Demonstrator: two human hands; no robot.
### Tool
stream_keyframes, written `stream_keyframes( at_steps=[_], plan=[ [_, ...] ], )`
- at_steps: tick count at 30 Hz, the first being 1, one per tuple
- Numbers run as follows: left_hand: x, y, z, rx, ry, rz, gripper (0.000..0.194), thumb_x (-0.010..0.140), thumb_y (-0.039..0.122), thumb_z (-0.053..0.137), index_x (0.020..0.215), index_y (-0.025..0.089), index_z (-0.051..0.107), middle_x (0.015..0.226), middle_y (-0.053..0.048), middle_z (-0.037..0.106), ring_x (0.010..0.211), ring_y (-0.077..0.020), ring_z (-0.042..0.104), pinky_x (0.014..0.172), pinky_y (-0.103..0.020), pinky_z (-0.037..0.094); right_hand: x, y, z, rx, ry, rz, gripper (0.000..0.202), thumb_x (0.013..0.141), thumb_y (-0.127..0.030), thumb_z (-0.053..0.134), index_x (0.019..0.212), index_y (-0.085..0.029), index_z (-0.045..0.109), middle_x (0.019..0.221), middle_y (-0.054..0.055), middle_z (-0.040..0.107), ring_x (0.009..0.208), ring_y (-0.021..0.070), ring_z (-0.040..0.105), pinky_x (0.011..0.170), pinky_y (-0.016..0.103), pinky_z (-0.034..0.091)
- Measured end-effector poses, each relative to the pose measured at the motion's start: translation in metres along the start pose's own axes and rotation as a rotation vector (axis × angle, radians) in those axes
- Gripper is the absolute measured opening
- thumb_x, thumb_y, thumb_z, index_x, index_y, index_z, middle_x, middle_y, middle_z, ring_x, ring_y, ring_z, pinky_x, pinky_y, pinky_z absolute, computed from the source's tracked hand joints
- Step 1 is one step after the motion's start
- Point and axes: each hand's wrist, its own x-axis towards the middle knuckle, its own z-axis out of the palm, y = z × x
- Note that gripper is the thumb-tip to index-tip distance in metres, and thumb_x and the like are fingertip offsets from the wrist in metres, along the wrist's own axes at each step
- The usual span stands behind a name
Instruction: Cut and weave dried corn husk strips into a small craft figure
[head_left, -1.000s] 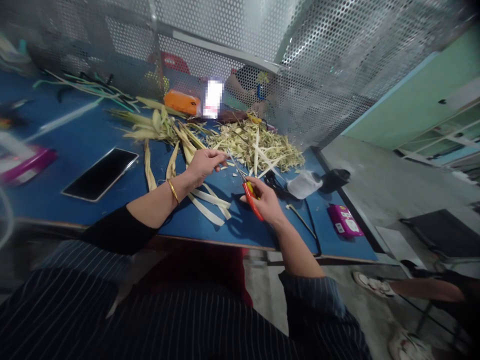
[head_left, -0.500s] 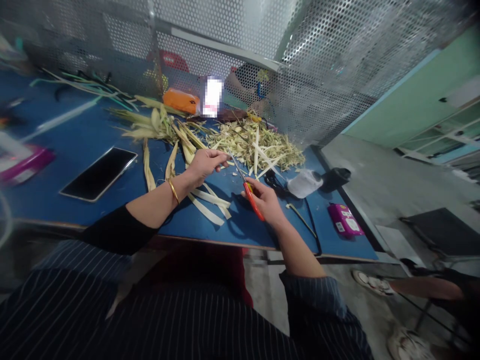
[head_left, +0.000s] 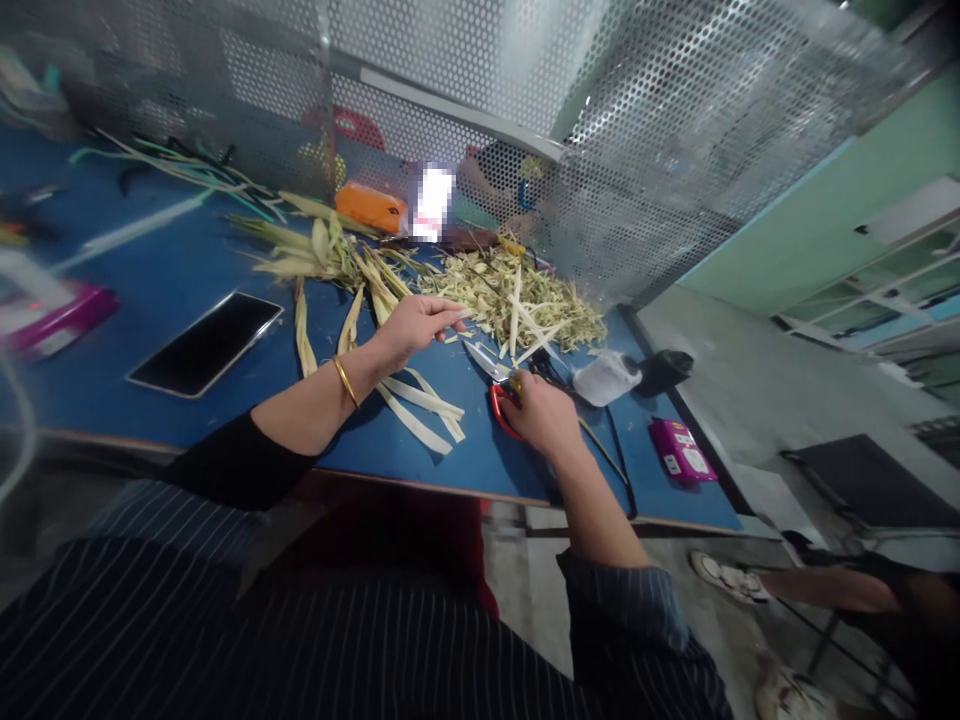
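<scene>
My right hand (head_left: 549, 415) grips a pair of scissors (head_left: 486, 362) by its red and yellow handles, the metal blades pointing up and left over the table. To the left, my left hand (head_left: 418, 328) has its thumb and fingers pinched together. What sits in that pinch is too small to make out. Pale flat husk strips (head_left: 424, 412) lie below the left wrist. Beyond both hands spreads a heap of cut husk scraps (head_left: 517, 295), and a bundle of long dried husks (head_left: 322, 250) lies to its left.
On the blue table (head_left: 247, 420) lie a dark-screened phone (head_left: 206, 345), an orange packet (head_left: 371, 207), a purple packet (head_left: 681, 450) and a white wrapped item (head_left: 609, 378). A lit, blurred-out screen (head_left: 433, 200) stands before the perforated metal panel (head_left: 450, 110). Another person's leg (head_left: 825, 590) shows at right.
My right hand has drawn the scissors slightly down and right, away from my left hand, and turned over them. The blades, narrow before, now show broader. My left hand stays pinched.
</scene>
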Motion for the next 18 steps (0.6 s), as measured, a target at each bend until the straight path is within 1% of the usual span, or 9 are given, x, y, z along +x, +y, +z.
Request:
stream_keyframes(
  at_steps=[2, 3, 4, 7, 8, 11, 15, 17, 18],
  plan=[
    [-0.001, 0.001, 0.0, 0.026, 0.025, 0.067, 0.018, 0.08, 0.02, 0.065, 0.094, 0.011, 0.073, 0.076, -0.006, 0.071, 0.051, -0.0064, 0.046, 0.051, -0.02, 0.038, 0.0, -0.006, -0.018, -0.099, -0.076, -0.04, 0.034, 0.087, -0.04, 0.057, 0.104, -0.013, 0.068, 0.096, 0.019, 0.069, 0.083, 0.0306, 0.067, 0.062, 0.034, 0.043],
    [-0.001, 0.001, 0.0, 0.058, 0.028, 0.11, 0.02, 0.08, 0.019, 0.065, 0.096, 0.011, 0.072, 0.074, -0.006, 0.071, 0.051, -0.0074, 0.047, 0.053, -0.021, 0.039, 0.001, -0.009, -0.027, -0.11, -0.081, -0.056, 0.032, 0.086, -0.041, 0.059, 0.099, -0.014, 0.07, 0.096, 0.019, 0.069, 0.082, 0.0304, 0.067, 0.061, 0.033, 0.041],
    [-0.002, 0.001, 0.0, 0.101, 0.02, 0.152, 0.022, 0.079, 0.02, 0.066, 0.099, 0.011, 0.071, 0.072, -0.006, 0.071, 0.051, -0.0083, 0.048, 0.053, -0.022, 0.04, 0.005, -0.014, -0.036, -0.079, -0.049, -0.079, 0.031, 0.087, -0.041, 0.059, 0.1, -0.016, 0.07, 0.096, 0.018, 0.069, 0.082, 0.0289, 0.066, 0.061, 0.032, 0.04],
    [-0.003, 0.001, -0.001, 0.217, -0.022, 0.249, 0.031, 0.078, 0.023, 0.067, 0.107, 0.013, 0.068, 0.071, -0.004, 0.07, 0.056, -0.0109, 0.054, 0.056, -0.022, 0.041, 0.023, -0.031, -0.055, 0.166, 0.227, -0.149, 0.036, 0.093, -0.041, 0.052, 0.122, -0.021, 0.062, 0.11, 0.012, 0.069, 0.086, 0.0233, 0.065, 0.067, 0.03, 0.04],
    [-0.004, 0.001, -0.002, 0.239, -0.028, 0.269, 0.034, 0.077, 0.022, 0.067, 0.11, 0.014, 0.067, 0.072, -0.003, 0.07, 0.059, -0.0119, 0.056, 0.058, -0.022, 0.041, 0.03, -0.037, -0.059, 0.212, 0.269, -0.185, 0.036, 0.094, -0.04, 0.051, 0.123, -0.022, 0.062, 0.112, 0.011, 0.069, 0.087, 0.0226, 0.065, 0.068, 0.029, 0.039],
    [-0.004, 0.004, -0.005, 0.289, -0.026, 0.302, 0.038, 0.074, 0.014, 0.064, 0.112, 0.014, 0.066, 0.071, -0.002, 0.069, 0.069, -0.0148, 0.063, 0.065, -0.023, 0.044, 0.051, -0.051, -0.062, 0.252, 0.262, -0.279, 0.026, 0.094, -0.032, 0.05, 0.108, -0.021, 0.07, 0.103, 0.009, 0.071, 0.087, 0.0216, 0.064, 0.068, 0.028, 0.037],
    [-0.002, 0.011, -0.012, 0.272, -0.069, 0.248, 0.038, 0.074, 0.015, 0.064, 0.112, 0.012, 0.068, 0.067, -0.002, 0.069, 0.06, -0.0142, 0.06, 0.06, -0.023, 0.042, 0.068, -0.053, -0.06, 0.394, 0.273, -0.342, 0.022, 0.092, -0.026, 0.051, 0.092, -0.019, 0.072, 0.092, 0.007, 0.07, 0.083, 0.0182, 0.061, 0.069, 0.027, 0.037],
    [-0.001, 0.014, -0.017, 0.284, -0.11, 0.238, 0.03, 0.074, 0.018, 0.066, 0.102, 0.013, 0.073, 0.065, -0.003, 0.069, 0.058, -0.0138, 0.058, 0.058, -0.024, 0.04, 0.075, -0.047, -0.058, 0.483, 0.262, -0.381, 0.018, 0.089, -0.024, 0.055, 0.085, -0.018, 0.071, 0.085, 0.005, 0.068, 0.078, 0.0161, 0.059, 0.068, 0.026, 0.037],
    [0.0, 0.015, -0.019, 0.317, -0.139, 0.247, 0.022, 0.074, 0.02, 0.067, 0.093, 0.013, 0.076, 0.064, -0.003, 0.069, 0.059, -0.0139, 0.058, 0.059, -0.024, 0.04, 0.078, -0.043, -0.057, 0.53, 0.24, -0.394, 0.016, 0.086, -0.024, 0.057, 0.081, -0.018, 0.071, 0.081, 0.004, 0.067, 0.074, 0.0151, 0.058, 0.067, 0.026, 0.036]
  ],
)
